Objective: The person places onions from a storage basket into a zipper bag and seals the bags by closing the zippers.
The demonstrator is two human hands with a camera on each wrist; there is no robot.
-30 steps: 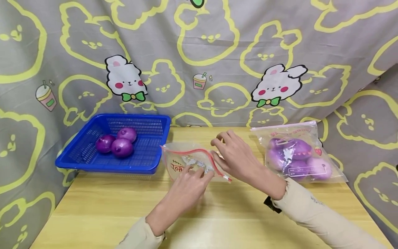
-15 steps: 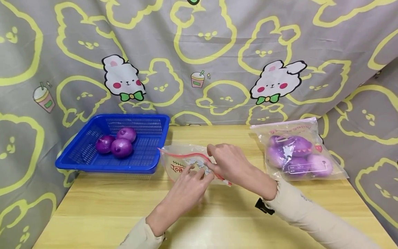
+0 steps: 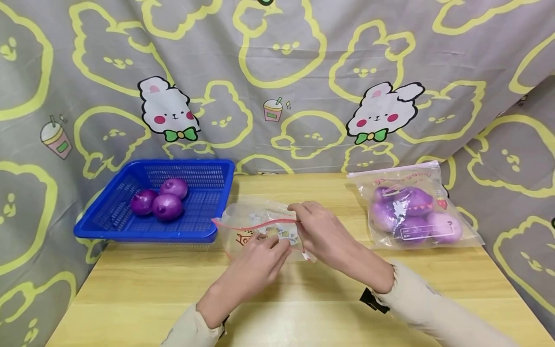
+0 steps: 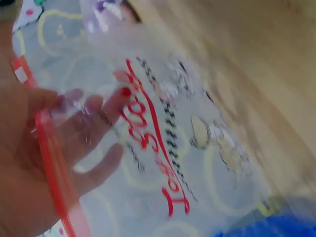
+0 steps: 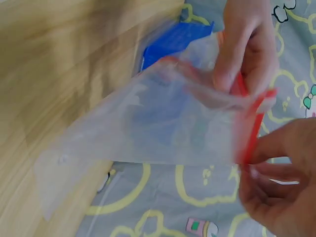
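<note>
Where the yellow wooden counter meets the patterned grey cloth backdrop, a blue perforated plastic basket is seen at the far left, with three round, glossy purple onions lying together inside it. Just right of the basket, a clear, thin zip bag with a red seal strip and red printed lettering is held above the counter's middle. The bag's near side is gripped by the left hand, whose fingers are seen through the film in the left wrist view, curled about the red-edged mouth. The bag's right end is pinched at the red strip by the right hand, thumb and fingers closed on it; in the right wrist view the film hangs slack and crinkled between both hands. Further right, well apart from the hands, a second clear bag rests on the counter, filled with several purple onions and sealed at its top.
</note>
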